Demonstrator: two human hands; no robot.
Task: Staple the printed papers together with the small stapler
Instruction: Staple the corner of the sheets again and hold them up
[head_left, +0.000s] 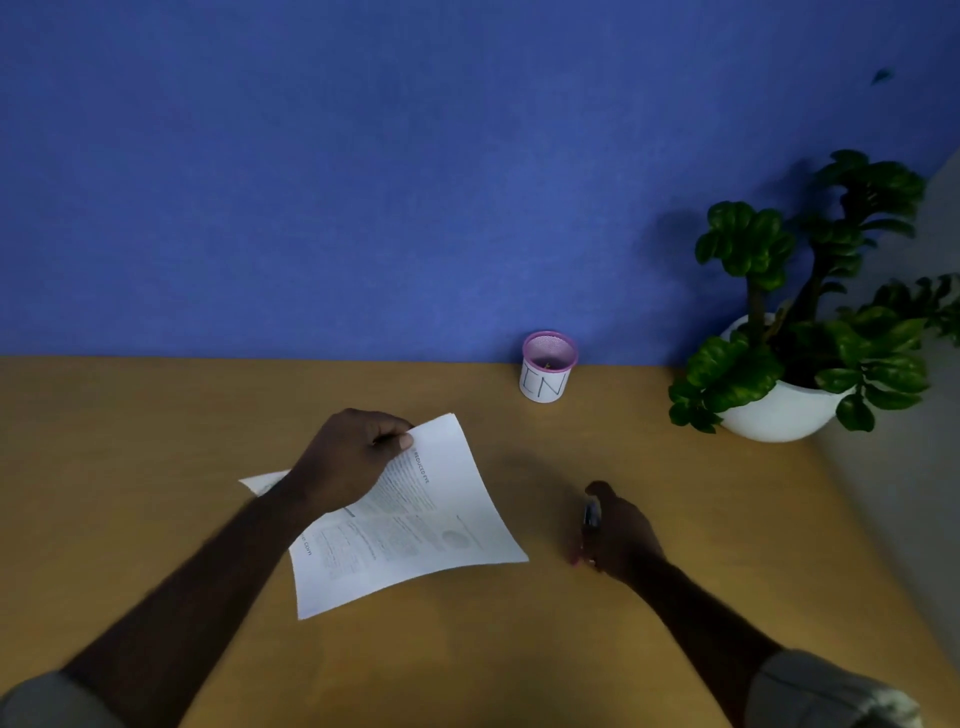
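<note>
Papers (415, 525) pinched (stapler (591, 514) seemingly gripped)

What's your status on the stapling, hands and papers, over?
Left hand pinches printed papers at top corner, sheets lifted off table. Right hand grips small stapler, apart from papers. Not yet stapled. Nothing between them.

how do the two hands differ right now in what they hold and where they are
The left hand pinches the top edge of the printed papers, lifting that edge off the table; the right hand curls round the small stapler, low by the tabletop. The left hand is farther from the person and overlaps the sheets; the right hand is nearer and clear of them, off their right edge. Both have a closed grip on something.
</note>
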